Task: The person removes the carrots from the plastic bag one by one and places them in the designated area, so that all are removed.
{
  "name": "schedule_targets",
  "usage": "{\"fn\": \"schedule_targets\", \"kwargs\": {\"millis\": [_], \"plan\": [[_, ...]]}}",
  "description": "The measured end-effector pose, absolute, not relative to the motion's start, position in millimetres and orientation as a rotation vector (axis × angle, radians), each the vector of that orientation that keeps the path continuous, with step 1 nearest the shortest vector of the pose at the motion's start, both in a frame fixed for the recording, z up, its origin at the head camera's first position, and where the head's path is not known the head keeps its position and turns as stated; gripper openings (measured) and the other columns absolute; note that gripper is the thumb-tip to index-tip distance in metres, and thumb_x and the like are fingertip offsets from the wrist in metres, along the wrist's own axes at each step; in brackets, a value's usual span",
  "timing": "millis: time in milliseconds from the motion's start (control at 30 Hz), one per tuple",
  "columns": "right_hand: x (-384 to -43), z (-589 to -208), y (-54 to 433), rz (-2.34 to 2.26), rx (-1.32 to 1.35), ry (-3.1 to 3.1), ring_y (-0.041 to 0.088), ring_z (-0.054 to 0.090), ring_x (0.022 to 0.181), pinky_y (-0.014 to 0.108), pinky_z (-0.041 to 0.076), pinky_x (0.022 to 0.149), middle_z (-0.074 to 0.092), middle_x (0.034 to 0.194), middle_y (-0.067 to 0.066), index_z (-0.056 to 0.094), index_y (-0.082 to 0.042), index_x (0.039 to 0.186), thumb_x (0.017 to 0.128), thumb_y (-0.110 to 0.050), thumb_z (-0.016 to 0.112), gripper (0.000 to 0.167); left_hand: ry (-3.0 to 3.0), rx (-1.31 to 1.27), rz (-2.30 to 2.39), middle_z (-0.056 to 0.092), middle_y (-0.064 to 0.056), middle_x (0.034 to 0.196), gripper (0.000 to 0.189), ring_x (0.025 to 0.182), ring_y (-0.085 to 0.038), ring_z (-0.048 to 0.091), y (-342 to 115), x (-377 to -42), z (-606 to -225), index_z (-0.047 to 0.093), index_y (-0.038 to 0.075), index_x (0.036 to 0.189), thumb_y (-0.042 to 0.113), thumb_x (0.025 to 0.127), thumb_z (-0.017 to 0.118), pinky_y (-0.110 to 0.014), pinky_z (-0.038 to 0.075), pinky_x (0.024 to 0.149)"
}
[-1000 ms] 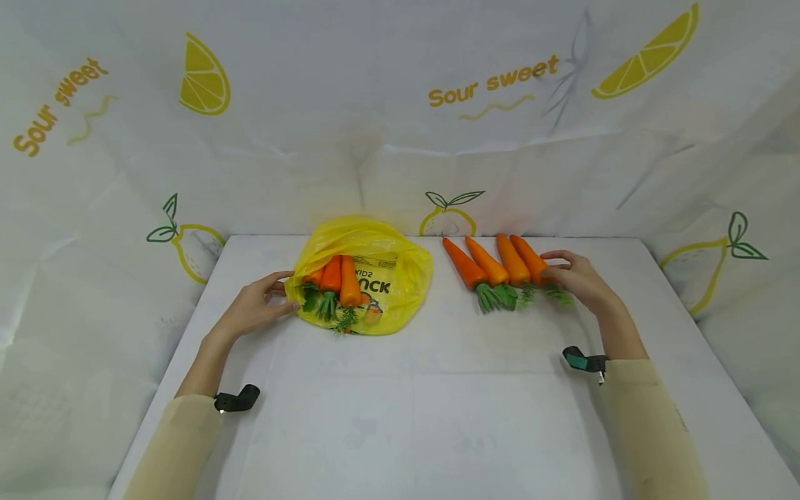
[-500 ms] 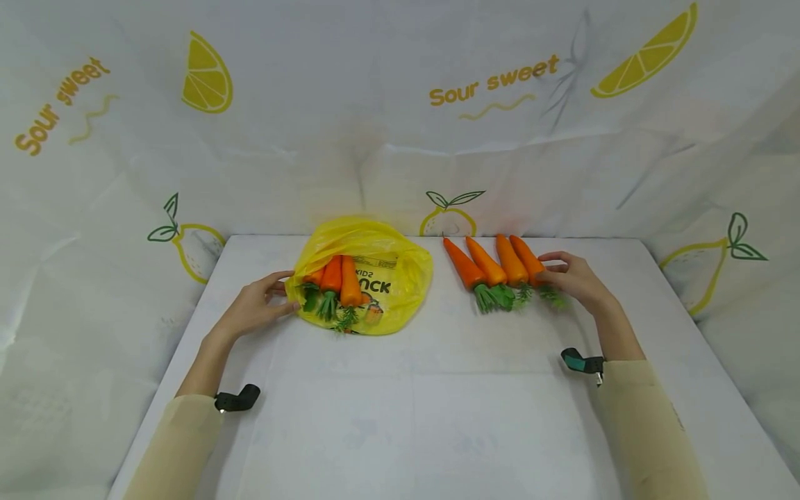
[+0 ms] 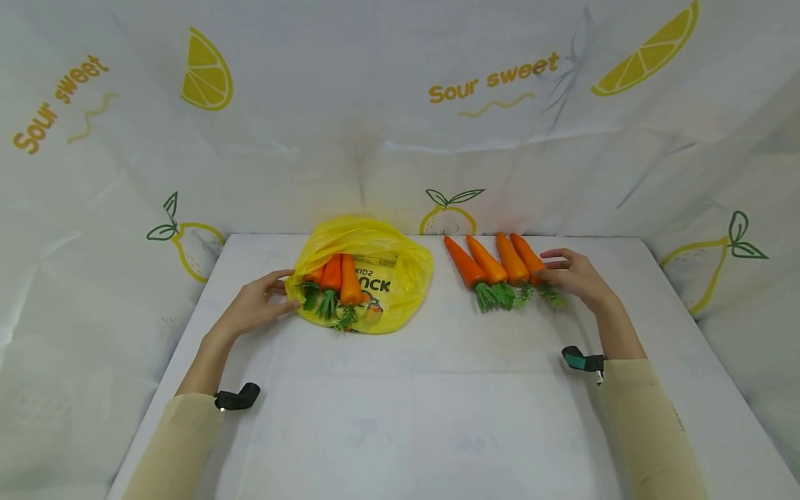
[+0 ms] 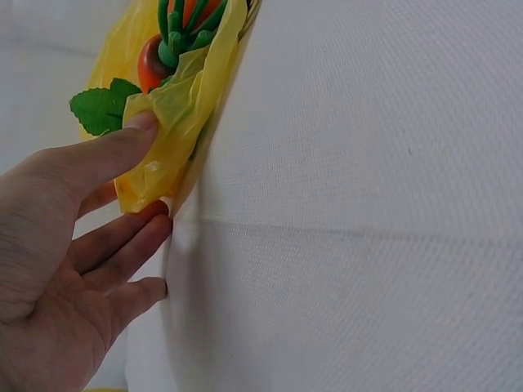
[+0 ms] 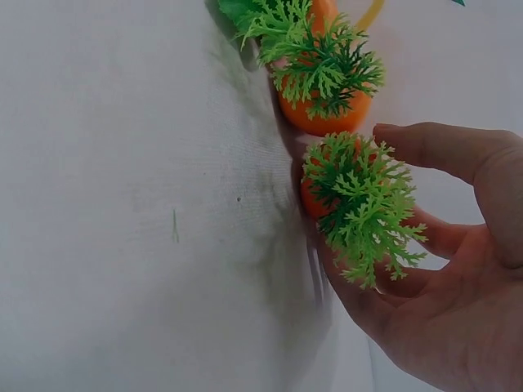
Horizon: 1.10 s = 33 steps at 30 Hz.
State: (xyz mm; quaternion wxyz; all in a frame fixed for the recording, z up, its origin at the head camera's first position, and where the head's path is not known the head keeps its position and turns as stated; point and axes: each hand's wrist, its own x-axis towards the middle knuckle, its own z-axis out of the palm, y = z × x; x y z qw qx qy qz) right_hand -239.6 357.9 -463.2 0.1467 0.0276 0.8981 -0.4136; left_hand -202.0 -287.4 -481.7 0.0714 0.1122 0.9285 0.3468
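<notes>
My left hand (image 3: 251, 307) pinches the left edge of a yellow plastic bag (image 3: 406, 295) between thumb and fingers; the left wrist view shows the thumb (image 4: 122, 149) on top of the film. Inside the bag's mouth lie carrots with green tops, among them an orange carrot (image 3: 349, 281). To the right, several carrots lie side by side, tips pointing away. My right hand (image 3: 581, 280) has its thumb and fingers around the thick end of the rightmost carrot (image 3: 526, 254). Its feathery leaves (image 5: 359, 204) fill the space before the palm in the right wrist view, hiding part of the grip.
A white-covered table (image 3: 400, 417) carries everything, with a white lemon-print cloth (image 3: 350, 139) standing behind and at both sides. The row's leftmost carrot (image 3: 462, 260) lies a short way right of the bag. A black wrist camera (image 3: 237, 397) sits at the left cuff.
My right hand has shifted slightly left, and the rightmost carrot's leafy end has moved left with it, closer to its neighbour. The left hand and bag have stayed in place.
</notes>
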Motion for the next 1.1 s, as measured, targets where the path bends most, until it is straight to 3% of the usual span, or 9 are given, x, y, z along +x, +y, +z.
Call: {"fn": "schedule_targets", "kwargs": {"millis": [67, 133, 233, 367, 800, 967, 1100], "plan": [[-239, -461, 358, -1.199, 0.076, 2.595, 0.045, 0.063, 0.131, 0.038, 0.057, 0.108, 0.045, 0.162, 0.038, 0.037, 0.002, 0.163, 0.109, -0.037, 0.064, 0.071, 2.793, 0.340, 1.039, 0.071, -0.027, 0.137, 0.073, 0.130, -0.044, 0.068, -287, -202, -481, 0.049, 0.004, 0.160, 0.026, 0.098, 0.081, -0.067, 0.045, 0.122], [-239, -459, 358, -1.215, 0.075, 2.597, 0.046, 0.061, 0.133, 0.049, 0.054, 0.116, 0.045, 0.162, 0.037, 0.037, 0.002, 0.163, 0.109, -0.037, 0.064, 0.072, 2.795, 0.342, 1.033, 0.071, -0.027, 0.137, 0.073, 0.130, -0.044, 0.068, -287, -202, -480, 0.049, 0.004, 0.160, 0.026, 0.099, 0.081, -0.067, 0.045, 0.122], [-238, -455, 357, -1.247, 0.090, 2.591, 0.051, 0.052, 0.141, 0.069, 0.040, 0.125, 0.043, 0.164, 0.037, 0.036, 0.002, 0.163, 0.109, -0.037, 0.063, 0.072, 2.798, 0.341, 1.029, 0.071, -0.027, 0.138, 0.073, 0.130, -0.045, 0.068, -287, -202, -479, 0.048, 0.004, 0.161, 0.026, 0.099, 0.081, -0.067, 0.045, 0.122], [-237, -449, 354, -1.268, 0.104, 2.595, 0.053, 0.046, 0.146, 0.076, 0.031, 0.126, 0.042, 0.164, 0.037, 0.035, 0.002, 0.164, 0.109, -0.035, 0.064, 0.072, 2.802, 0.345, 1.031, 0.071, -0.027, 0.137, 0.073, 0.129, -0.045, 0.068, -288, -202, -480, 0.049, 0.004, 0.160, 0.025, 0.099, 0.081, -0.067, 0.045, 0.121], [-234, -434, 339, -1.225, 0.037, 2.690, 0.055, 0.050, 0.147, 0.070, 0.043, 0.122, 0.045, 0.163, 0.036, 0.041, 0.004, 0.160, 0.110, -0.033, 0.065, 0.067, 2.798, 0.344, 1.039, 0.072, -0.027, 0.137, 0.073, 0.130, -0.044, 0.068, -288, -202, -482, 0.049, 0.005, 0.160, 0.027, 0.099, 0.082, -0.066, 0.046, 0.122], [-232, -428, 330, -1.207, -0.053, 2.712, 0.054, 0.055, 0.144, 0.053, 0.058, 0.113, 0.048, 0.161, 0.034, 0.045, 0.003, 0.158, 0.109, -0.034, 0.066, 0.065, 2.803, 0.347, 1.042, 0.072, -0.027, 0.137, 0.073, 0.129, -0.044, 0.068, -288, -201, -483, 0.049, 0.005, 0.160, 0.027, 0.098, 0.082, -0.066, 0.046, 0.121], [-233, -424, 320, -1.189, -0.097, 2.710, 0.055, 0.057, 0.142, 0.052, 0.060, 0.111, 0.049, 0.160, 0.034, 0.045, 0.003, 0.158, 0.109, -0.032, 0.067, 0.064, 2.809, 0.354, 1.038, 0.072, -0.027, 0.137, 0.073, 0.129, -0.044, 0.069, -288, -201, -482, 0.049, 0.004, 0.160, 0.025, 0.098, 0.082, -0.066, 0.046, 0.121]]}}
